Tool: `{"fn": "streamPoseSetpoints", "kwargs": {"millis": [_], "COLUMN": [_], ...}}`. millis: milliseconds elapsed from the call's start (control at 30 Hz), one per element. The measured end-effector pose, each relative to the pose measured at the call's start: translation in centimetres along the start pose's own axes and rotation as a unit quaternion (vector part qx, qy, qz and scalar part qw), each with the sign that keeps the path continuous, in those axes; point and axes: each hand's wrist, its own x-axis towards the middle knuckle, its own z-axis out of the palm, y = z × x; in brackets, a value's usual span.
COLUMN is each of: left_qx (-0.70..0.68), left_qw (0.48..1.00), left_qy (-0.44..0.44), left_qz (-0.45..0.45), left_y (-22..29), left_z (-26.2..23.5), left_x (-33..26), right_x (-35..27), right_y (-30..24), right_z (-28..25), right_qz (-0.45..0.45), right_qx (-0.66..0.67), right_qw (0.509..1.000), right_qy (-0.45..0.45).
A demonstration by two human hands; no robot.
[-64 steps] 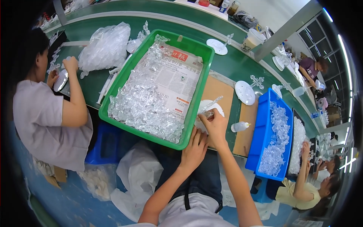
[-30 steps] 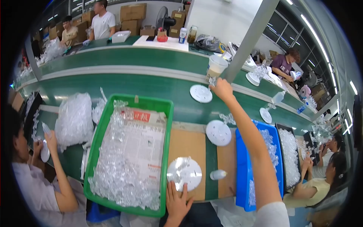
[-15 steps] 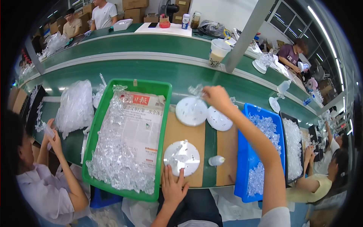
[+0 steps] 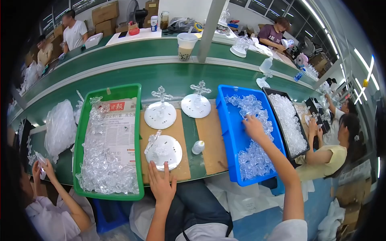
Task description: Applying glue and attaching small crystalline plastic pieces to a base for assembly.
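Observation:
My left hand (image 4: 162, 185) rests with spread fingers on the near edge of a white round disc (image 4: 173, 150). A clear cross-shaped piece (image 4: 151, 141) leans at that disc's far left. Over in the blue bin (image 4: 230, 138), my right hand (image 4: 256, 129) has its fingers bent together among small clear plastic pieces (image 4: 257, 158); what they grip is hidden. Beyond the near disc, a second white disc (image 4: 150, 119) carries an upright clear cross (image 4: 161, 94). Right of it, a third disc (image 4: 191, 111) bears another clear cross (image 4: 200, 88).
A green tray (image 4: 139, 160) holds newspaper and clear pieces at left. Between the near disc and blue bin stands a small white bottle (image 4: 198, 147). A black tray (image 4: 299, 149) of clear pieces lies further right. A drink cup (image 4: 186, 46) stands beside a post. Co-workers sit on both sides.
My right hand has let go of the cross at the far disc and moved right and nearer, into the blue bin. My left hand stays at the near disc. The view has turned right.

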Motion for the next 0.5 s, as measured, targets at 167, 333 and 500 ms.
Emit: {"fn": "streamPoseSetpoints", "kwargs": {"millis": [167,333,500], "left_qx": [0.016,0.007,0.007], "left_qw": [1.0,1.0,1.0], "left_qy": [0.008,0.017,0.02], "left_qz": [-0.01,-0.003,-0.007], "left_y": [-0.8,-0.2,-0.2], "left_z": [-0.1,0.1,0.0], "left_x": [-0.6,-0.1,-0.2], "right_x": [0.5,-0.4,1.8], "right_y": [-2.2,0.0,-2.4], "right_z": [-3.1,-3.1,-4.4], "right_qz": [0.079,0.044,0.108], "right_qx": [0.06,-0.026,0.066], "right_qw": [0.991,0.995,0.976], "right_qy": [-0.093,-0.087,-0.179]}}
